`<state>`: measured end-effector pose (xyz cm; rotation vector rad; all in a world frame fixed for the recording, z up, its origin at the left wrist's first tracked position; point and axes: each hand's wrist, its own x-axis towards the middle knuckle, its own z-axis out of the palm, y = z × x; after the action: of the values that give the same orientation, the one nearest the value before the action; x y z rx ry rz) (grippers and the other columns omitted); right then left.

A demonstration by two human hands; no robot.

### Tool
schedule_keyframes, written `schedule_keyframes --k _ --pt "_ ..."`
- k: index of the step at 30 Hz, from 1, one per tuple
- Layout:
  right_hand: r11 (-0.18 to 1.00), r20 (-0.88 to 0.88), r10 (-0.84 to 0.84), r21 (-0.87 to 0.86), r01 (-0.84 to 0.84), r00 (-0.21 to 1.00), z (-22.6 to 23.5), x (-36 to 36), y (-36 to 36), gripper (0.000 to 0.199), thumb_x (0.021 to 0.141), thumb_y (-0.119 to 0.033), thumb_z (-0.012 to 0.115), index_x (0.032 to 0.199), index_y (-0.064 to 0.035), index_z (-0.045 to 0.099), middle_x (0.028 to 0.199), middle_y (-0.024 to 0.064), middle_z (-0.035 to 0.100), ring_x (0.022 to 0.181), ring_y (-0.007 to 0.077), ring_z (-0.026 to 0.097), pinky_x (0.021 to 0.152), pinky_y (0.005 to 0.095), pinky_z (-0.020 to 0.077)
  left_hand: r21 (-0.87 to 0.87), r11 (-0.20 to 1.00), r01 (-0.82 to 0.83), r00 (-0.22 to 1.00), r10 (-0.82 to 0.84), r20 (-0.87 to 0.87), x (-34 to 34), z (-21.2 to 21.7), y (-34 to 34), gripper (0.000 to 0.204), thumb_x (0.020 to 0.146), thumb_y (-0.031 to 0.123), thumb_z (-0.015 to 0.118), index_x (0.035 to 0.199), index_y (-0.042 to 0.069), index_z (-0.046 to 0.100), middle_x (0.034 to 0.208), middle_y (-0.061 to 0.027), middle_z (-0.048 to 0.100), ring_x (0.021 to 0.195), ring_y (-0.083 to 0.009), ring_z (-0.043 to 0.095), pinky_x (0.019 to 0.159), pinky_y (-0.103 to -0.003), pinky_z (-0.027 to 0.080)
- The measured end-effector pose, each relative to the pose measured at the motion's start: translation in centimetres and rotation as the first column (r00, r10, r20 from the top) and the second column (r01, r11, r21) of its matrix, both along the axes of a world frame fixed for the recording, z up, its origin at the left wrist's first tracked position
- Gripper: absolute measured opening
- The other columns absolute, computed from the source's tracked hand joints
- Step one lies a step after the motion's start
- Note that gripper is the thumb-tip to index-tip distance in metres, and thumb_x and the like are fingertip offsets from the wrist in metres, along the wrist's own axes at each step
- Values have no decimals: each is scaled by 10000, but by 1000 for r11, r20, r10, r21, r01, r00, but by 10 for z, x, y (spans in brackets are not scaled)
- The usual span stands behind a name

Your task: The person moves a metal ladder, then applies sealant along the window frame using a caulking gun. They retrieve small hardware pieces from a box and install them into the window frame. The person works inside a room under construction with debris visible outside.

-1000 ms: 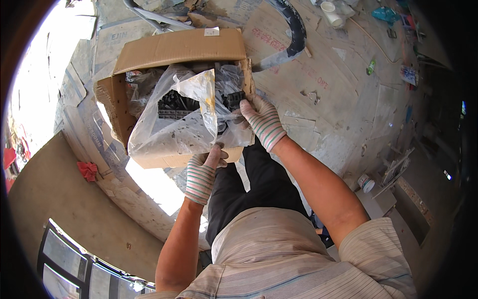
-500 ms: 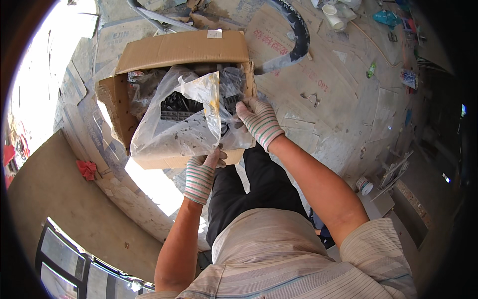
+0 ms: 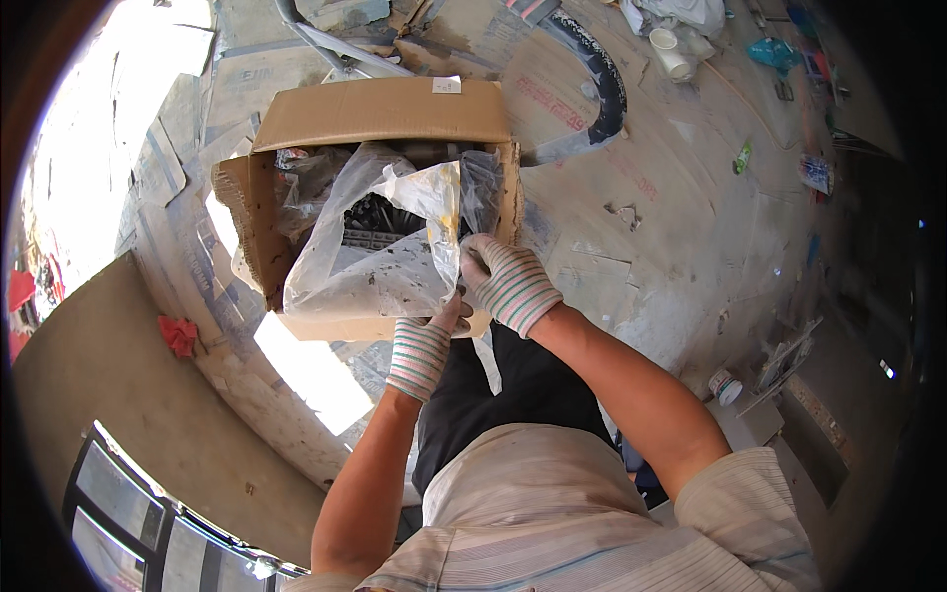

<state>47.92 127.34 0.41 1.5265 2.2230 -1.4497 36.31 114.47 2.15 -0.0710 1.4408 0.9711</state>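
An open cardboard box (image 3: 385, 111) lies before me with its far flap raised. Inside it is a clear plastic bag (image 3: 370, 284), dirty with dark specks and yellow stains, its mouth gaping. Dark ribbed plastic pieces (image 3: 367, 239) show through the opening. At the box's near edge, my left hand (image 3: 426, 340), in a striped knit glove, pinches the bag's near rim. My right hand (image 3: 508, 281), gloved alike, is closed at the bag's right edge, just above the left fingers; its fingertips are partly hidden.
A thick dark curved hose (image 3: 607, 84) lies beyond the box on the board-covered floor. Paper cups (image 3: 671, 54), plastic wrap and litter lie at the far right. A red cloth (image 3: 179, 335) is at the left by a curved wall, and a small tub (image 3: 725, 387) stands to the right.
My right hand has come down and left from the black piece at the box's right side to the bag's edge by my left hand. My view has shifted slightly.
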Motion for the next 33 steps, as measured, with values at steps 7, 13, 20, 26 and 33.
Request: schedule_keyframes --k 7,13,20,26,33 --pt "993 79 113 21 -115 990 4 1 7 233 983 -280 604 1105 -92 665 932 202 733 873 419 706 796 493 564 -12 999 -47 998 47 34 7 2 -4 334 1020 298 684 1087 -29 710 916 -74 738 772 -129 669 741 -284 574" --pt "996 109 73 35 -77 991 -10 8 20 281 989 -267 637 1197 -81 665 957 218 740 906 404 726 820 466 576 -86 988 -127 992 126 -14 -13 13 -26 334 1026 297 640 1072 -30 684 920 -68 703 805 -133 647 807 -298 554" --pt "985 -16 -156 66 156 988 -17 -3 31 272 987 -171 651 1221 -34 658 983 193 763 930 325 760 839 390 584 -41 938 -343 936 338 -99 -47 5 -51 311 1048 282 618 1152 -8 664 920 -65 698 778 -115 623 735 -267 519" --pt "965 249 54 236 -114 967 -41 -1 62 364 982 -192 628 1312 -41 598 1236 211 682 1152 330 668 960 408 537 -2 911 -413 904 410 -121 -57 3 -59 308 1060 256 599 1175 -22 662 907 -71 697 748 -109 620 725 -257 529" --pt "949 298 246 118 -291 922 -80 -29 80 371 1018 -294 564 1319 -78 596 1300 157 667 1230 293 627 992 412 520 -66 957 -283 956 275 -107 -49 8 -66 356 1054 287 603 1211 -26 669 927 -53 697 785 -102 628 792 -268 537"
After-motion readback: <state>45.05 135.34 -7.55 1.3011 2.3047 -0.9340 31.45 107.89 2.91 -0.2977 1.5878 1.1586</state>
